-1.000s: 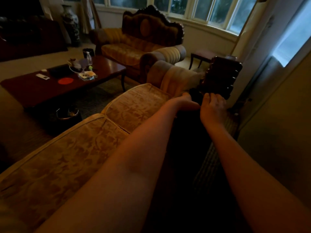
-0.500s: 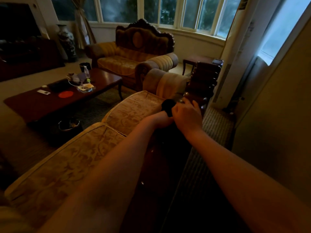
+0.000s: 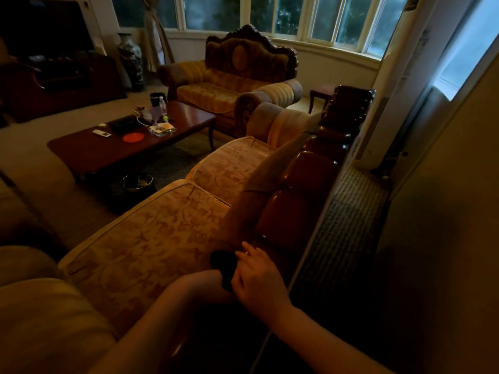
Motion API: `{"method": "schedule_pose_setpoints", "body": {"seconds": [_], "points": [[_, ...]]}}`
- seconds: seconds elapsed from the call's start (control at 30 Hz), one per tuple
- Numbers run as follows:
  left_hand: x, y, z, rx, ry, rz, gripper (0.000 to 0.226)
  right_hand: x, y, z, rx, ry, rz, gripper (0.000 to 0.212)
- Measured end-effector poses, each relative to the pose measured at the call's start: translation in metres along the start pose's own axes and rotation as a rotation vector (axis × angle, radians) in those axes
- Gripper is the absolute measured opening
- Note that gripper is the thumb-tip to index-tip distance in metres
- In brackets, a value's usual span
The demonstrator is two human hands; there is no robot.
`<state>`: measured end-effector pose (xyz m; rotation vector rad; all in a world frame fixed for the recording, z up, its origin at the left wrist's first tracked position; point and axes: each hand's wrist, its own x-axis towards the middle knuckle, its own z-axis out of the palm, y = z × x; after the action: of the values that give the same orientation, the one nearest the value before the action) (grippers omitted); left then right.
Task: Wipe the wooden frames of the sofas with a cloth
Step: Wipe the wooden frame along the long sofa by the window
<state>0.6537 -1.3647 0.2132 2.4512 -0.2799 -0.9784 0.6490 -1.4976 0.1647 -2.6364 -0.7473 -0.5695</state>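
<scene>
Dark cloth (image 3: 221,261) shows between right hand (image 3: 259,279) and left hand (image 3: 213,287); either's fingers' grip unreadable in gloom.

Two sofas (image 3: 167,238) (image 3: 232,76), one coffee table (image 3: 108,149), one cloth (image 3: 224,265), two hands (image 3: 259,282) (image 3: 213,287).

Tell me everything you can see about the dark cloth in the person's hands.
The dark cloth looks black and soft, bunched into a small wad, with no pattern or edges visible in the dim light. It sits at the near end of the sofa's carved, glossy dark wooden top rail, beside the patterned beige back cushion. The right hand touches it with bent fingers; the left hand is hidden behind it, its grip unclear.
</scene>
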Motion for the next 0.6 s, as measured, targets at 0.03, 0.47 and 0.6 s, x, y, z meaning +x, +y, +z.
{"method": "schedule_pose_setpoints", "body": {"seconds": [0.03,0.47,0.6], "points": [[-0.010,-0.008,0.003,-0.034,0.014,-0.010,0.036,-0.005,-0.010,-0.002,0.006,-0.015,0.015,0.037],[-0.090,-0.086,0.012,-0.913,0.367,-0.171,0.027,-0.003,-0.112,-0.032,-0.120,-0.596,0.044,0.057],[-0.071,-0.079,0.002,-0.847,0.432,-0.242,0.017,0.024,-0.110,-0.023,-0.230,-0.823,-0.066,0.048]]}}
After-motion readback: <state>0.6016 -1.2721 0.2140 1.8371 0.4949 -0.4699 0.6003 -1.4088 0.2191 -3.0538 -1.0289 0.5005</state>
